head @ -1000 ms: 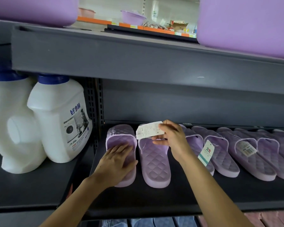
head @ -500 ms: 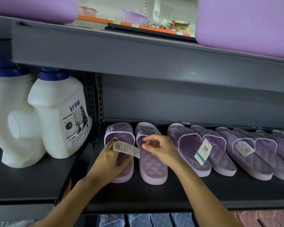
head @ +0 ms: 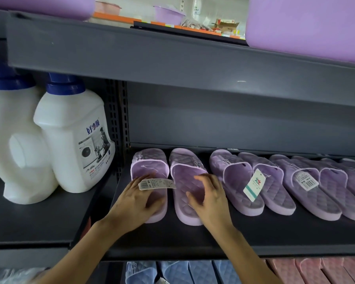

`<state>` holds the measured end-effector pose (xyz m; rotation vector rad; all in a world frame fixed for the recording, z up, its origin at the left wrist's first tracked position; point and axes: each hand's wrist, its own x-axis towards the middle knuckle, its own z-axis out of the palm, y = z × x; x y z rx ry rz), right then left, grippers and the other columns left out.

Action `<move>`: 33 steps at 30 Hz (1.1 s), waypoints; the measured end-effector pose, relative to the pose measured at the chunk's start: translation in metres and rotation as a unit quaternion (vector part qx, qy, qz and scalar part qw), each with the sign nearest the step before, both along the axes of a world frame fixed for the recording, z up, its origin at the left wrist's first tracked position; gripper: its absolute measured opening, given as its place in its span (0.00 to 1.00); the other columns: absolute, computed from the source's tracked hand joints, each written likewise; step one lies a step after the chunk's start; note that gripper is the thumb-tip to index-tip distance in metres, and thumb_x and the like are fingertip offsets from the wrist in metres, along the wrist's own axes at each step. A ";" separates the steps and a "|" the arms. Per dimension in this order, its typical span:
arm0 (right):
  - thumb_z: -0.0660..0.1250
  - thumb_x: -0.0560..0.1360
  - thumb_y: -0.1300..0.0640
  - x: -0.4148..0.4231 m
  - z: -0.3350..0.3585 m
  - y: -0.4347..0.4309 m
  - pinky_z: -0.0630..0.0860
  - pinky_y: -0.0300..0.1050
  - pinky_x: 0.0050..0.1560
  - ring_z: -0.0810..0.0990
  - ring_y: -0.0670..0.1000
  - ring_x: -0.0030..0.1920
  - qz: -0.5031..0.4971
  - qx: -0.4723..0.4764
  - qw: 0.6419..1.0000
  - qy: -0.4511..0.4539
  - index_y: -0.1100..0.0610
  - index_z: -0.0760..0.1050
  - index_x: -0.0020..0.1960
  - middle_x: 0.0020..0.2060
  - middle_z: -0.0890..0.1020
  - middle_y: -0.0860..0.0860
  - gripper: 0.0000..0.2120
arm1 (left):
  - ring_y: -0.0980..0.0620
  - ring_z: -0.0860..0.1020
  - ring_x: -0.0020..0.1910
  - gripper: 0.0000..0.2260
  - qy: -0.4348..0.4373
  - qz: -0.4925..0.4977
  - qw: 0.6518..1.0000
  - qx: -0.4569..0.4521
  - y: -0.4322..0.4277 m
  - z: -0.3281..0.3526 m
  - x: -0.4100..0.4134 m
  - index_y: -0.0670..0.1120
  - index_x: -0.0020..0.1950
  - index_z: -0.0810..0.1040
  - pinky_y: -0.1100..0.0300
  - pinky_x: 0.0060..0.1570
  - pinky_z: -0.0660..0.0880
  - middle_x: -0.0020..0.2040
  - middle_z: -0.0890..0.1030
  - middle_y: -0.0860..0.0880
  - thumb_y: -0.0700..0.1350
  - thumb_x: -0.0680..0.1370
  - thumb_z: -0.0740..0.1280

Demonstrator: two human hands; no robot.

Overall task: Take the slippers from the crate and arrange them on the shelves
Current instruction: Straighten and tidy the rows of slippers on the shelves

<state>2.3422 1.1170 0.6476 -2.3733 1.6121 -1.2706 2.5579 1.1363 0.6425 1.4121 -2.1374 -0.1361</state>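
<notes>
bare left hand [head: 135,203]: palm down, fingers stretched forward | bare right hand [head: 209,199]: just beside it, fingers loosely curled, blurred

Left hand [head: 134,203], right hand [head: 210,201] on slippers [head: 184,160]

The slippers [head: 184,160] under the left hand [head: 131,203] and right hand [head: 210,201] are pale lilac with a quilted diamond pattern, like those further right. The tag [head: 157,184] at the left hand is white with a black barcode, and the hang tag [head: 254,185] right of the right hand is white with a teal stripe. Left of the hands the jugs [head: 70,140] are white with dark blue caps [head: 65,86], the shelf [head: 254,238] is dark grey, and below it are quilted blue slippers [head: 172,271] and pink slippers [head: 307,269].
</notes>
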 end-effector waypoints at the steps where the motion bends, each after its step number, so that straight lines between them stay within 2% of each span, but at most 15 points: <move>1: 0.63 0.67 0.46 0.000 -0.001 0.000 0.74 0.44 0.48 0.74 0.48 0.50 -0.004 0.001 1.000 -0.004 0.56 0.74 0.52 0.49 0.78 0.51 0.19 | 0.49 0.71 0.67 0.27 0.003 0.003 1.000 0.000 0.003 0.000 0.001 0.46 0.66 0.73 0.56 0.68 0.63 0.65 0.74 0.46 0.61 0.73 0.58; 3: 0.63 0.66 0.45 0.001 -0.003 0.000 0.72 0.41 0.51 0.71 0.47 0.52 -0.010 0.008 1.000 -0.010 0.57 0.75 0.54 0.51 0.77 0.52 0.22 | 0.52 0.69 0.67 0.29 0.000 0.008 1.000 -0.011 0.009 0.000 0.006 0.48 0.66 0.73 0.57 0.68 0.63 0.66 0.73 0.49 0.65 0.74 0.56; 5: 0.62 0.66 0.44 0.002 -0.004 0.000 0.70 0.40 0.53 0.70 0.47 0.53 -0.015 0.011 1.000 -0.019 0.58 0.75 0.56 0.53 0.77 0.52 0.24 | 0.53 0.69 0.67 0.28 0.005 0.013 1.000 -0.020 0.016 0.002 0.014 0.49 0.65 0.74 0.58 0.67 0.64 0.65 0.73 0.51 0.65 0.74 0.56; 7: 0.62 0.66 0.44 0.003 -0.004 -0.001 0.70 0.40 0.53 0.70 0.47 0.54 -0.014 0.013 0.999 -0.026 0.58 0.75 0.56 0.53 0.77 0.52 0.25 | 0.53 0.72 0.64 0.27 0.022 0.020 0.999 -0.029 0.022 0.004 0.022 0.50 0.64 0.75 0.56 0.63 0.70 0.64 0.75 0.51 0.65 0.75 0.56; 9: 0.63 0.66 0.45 0.003 -0.003 -0.001 0.71 0.42 0.53 0.71 0.48 0.54 -0.015 0.016 0.999 -0.026 0.58 0.75 0.57 0.53 0.77 0.53 0.24 | 0.55 0.75 0.59 0.25 0.027 0.030 0.998 -0.049 0.028 0.007 0.028 0.51 0.62 0.75 0.60 0.57 0.73 0.60 0.78 0.52 0.65 0.76 0.54; 11: 0.68 0.65 0.49 0.003 -0.005 -0.002 0.73 0.44 0.53 0.73 0.51 0.54 -0.016 0.013 0.999 -0.026 0.59 0.75 0.57 0.53 0.77 0.54 0.23 | 0.56 0.78 0.52 0.22 -0.004 0.050 0.997 -0.061 0.034 0.011 0.032 0.50 0.61 0.77 0.64 0.49 0.75 0.56 0.80 0.52 0.62 0.75 0.57; 13: 0.68 0.65 0.49 0.004 -0.005 -0.002 0.73 0.46 0.53 0.74 0.53 0.53 -0.015 0.012 1.000 -0.023 0.59 0.75 0.57 0.53 0.77 0.54 0.23 | 0.52 0.81 0.47 0.22 -0.048 0.070 0.995 -0.051 0.038 0.014 0.034 0.49 0.60 0.78 0.62 0.44 0.77 0.52 0.82 0.50 0.59 0.74 0.57; 15: 0.64 0.66 0.46 0.004 -0.005 -0.003 0.73 0.45 0.54 0.74 0.53 0.53 -0.015 0.013 1.000 -0.017 0.59 0.75 0.57 0.53 0.77 0.54 0.24 | 0.50 0.82 0.44 0.24 -0.086 0.095 0.991 -0.039 0.040 0.017 0.035 0.47 0.59 0.78 0.59 0.41 0.78 0.50 0.82 0.49 0.61 0.74 0.55; 17: 0.68 0.66 0.50 0.003 -0.005 -0.003 0.73 0.47 0.54 0.74 0.53 0.53 -0.014 0.011 1.000 -0.017 0.59 0.75 0.57 0.53 0.77 0.54 0.23 | 0.50 0.82 0.43 0.28 -0.118 0.118 0.985 -0.034 0.040 0.018 0.036 0.47 0.58 0.78 0.59 0.39 0.79 0.48 0.82 0.48 0.64 0.77 0.49; 19: 0.74 0.64 0.56 0.003 -0.006 -0.003 0.74 0.48 0.53 0.75 0.55 0.53 -0.012 0.006 1.000 -0.015 0.60 0.75 0.57 0.53 0.77 0.55 0.23 | 0.48 0.82 0.44 0.32 -0.129 0.133 0.982 -0.032 0.041 0.018 0.040 0.46 0.57 0.79 0.57 0.41 0.79 0.48 0.82 0.47 0.65 0.77 0.44; 21: 0.76 0.63 0.58 0.003 -0.007 -0.003 0.75 0.48 0.52 0.76 0.56 0.53 -0.012 0.001 1.000 -0.008 0.61 0.75 0.56 0.53 0.77 0.56 0.23 | 0.47 0.81 0.47 0.34 -0.143 0.152 0.978 -0.021 0.041 0.018 0.046 0.44 0.58 0.79 0.54 0.44 0.79 0.50 0.82 0.47 0.66 0.77 0.43; 26: 0.68 0.65 0.50 0.004 -0.004 -0.002 0.74 0.46 0.53 0.74 0.53 0.53 -0.014 0.010 1.000 -0.020 0.60 0.75 0.56 0.53 0.78 0.55 0.22 | 0.48 0.81 0.49 0.38 -0.166 0.192 0.967 -0.006 0.046 0.019 0.058 0.44 0.56 0.80 0.53 0.47 0.78 0.49 0.83 0.49 0.70 0.74 0.42; 28: 0.71 0.65 0.52 0.005 -0.002 0.000 0.75 0.48 0.53 0.75 0.54 0.53 -0.016 0.005 1.000 -0.021 0.60 0.75 0.56 0.53 0.78 0.55 0.22 | 0.46 0.78 0.58 0.41 -0.127 0.210 0.969 -0.001 0.047 0.025 0.057 0.42 0.64 0.75 0.51 0.54 0.75 0.59 0.80 0.46 0.71 0.70 0.44; 30: 0.76 0.62 0.58 0.005 0.000 0.002 0.77 0.51 0.51 0.76 0.57 0.53 -0.022 -0.001 1.000 -0.019 0.61 0.74 0.57 0.53 0.77 0.57 0.25 | 0.47 0.72 0.65 0.44 -0.073 0.199 0.977 0.023 0.045 0.032 0.053 0.42 0.71 0.68 0.52 0.61 0.70 0.67 0.73 0.46 0.71 0.68 0.44; 33: 0.77 0.61 0.60 0.004 0.004 0.004 0.77 0.55 0.53 0.75 0.60 0.56 -0.034 0.009 0.999 -0.030 0.62 0.71 0.62 0.57 0.74 0.59 0.32 | 0.49 0.66 0.70 0.45 -0.002 0.159 0.986 0.042 0.033 0.035 0.040 0.44 0.74 0.61 0.55 0.64 0.66 0.72 0.67 0.47 0.73 0.67 0.45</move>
